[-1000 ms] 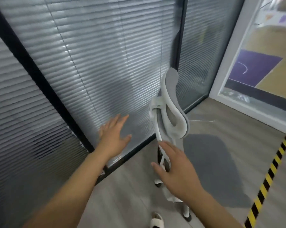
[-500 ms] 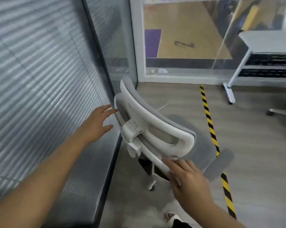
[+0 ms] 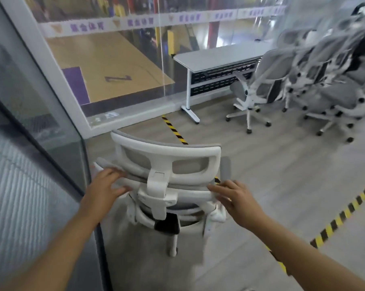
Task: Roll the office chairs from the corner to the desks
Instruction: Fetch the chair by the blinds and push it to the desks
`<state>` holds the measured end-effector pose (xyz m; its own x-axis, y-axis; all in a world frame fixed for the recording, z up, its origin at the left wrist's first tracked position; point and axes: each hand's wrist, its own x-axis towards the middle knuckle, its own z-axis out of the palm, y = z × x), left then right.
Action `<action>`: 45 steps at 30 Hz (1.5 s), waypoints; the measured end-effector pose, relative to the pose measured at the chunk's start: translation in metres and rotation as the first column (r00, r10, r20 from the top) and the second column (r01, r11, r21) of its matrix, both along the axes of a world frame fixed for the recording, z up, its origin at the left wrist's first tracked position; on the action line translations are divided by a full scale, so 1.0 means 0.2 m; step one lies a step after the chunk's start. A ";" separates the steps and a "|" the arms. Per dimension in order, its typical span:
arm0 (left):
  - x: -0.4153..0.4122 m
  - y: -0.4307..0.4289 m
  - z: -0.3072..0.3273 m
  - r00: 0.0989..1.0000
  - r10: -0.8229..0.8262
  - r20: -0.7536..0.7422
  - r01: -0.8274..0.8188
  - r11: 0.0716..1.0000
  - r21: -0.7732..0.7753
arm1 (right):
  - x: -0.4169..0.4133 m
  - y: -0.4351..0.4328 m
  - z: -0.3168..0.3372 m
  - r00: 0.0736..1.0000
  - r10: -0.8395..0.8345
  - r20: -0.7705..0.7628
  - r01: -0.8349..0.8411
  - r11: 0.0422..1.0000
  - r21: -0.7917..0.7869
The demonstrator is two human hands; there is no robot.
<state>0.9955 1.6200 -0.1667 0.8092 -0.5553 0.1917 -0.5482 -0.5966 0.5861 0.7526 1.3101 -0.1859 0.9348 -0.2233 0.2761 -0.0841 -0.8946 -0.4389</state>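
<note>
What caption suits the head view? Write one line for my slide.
Left hand grips and right hand touches a white office chair, desk and clustered chairs ahead.

A white-framed grey mesh office chair stands between the left hand and the right hand, its back towards the person. The left hand holds the backrest's left end and the right hand rests on its right end. A dark-framed glass partition with slatted blinds runs just left of the left hand. A yellow-and-black striped floor tape lies ahead of the hands, beyond the chair. Well ahead and right of the right hand stands a white rectangular folding desk, with a cluster of grey mesh office chairs to its right.
</note>
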 end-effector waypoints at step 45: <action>0.02 -4.14 -0.03 0.961 -0.228 0.154 0.215 0.972 0.097 | 0.12 -3.54 0.11 0.741 -0.665 -0.096 0.669 0.743 0.018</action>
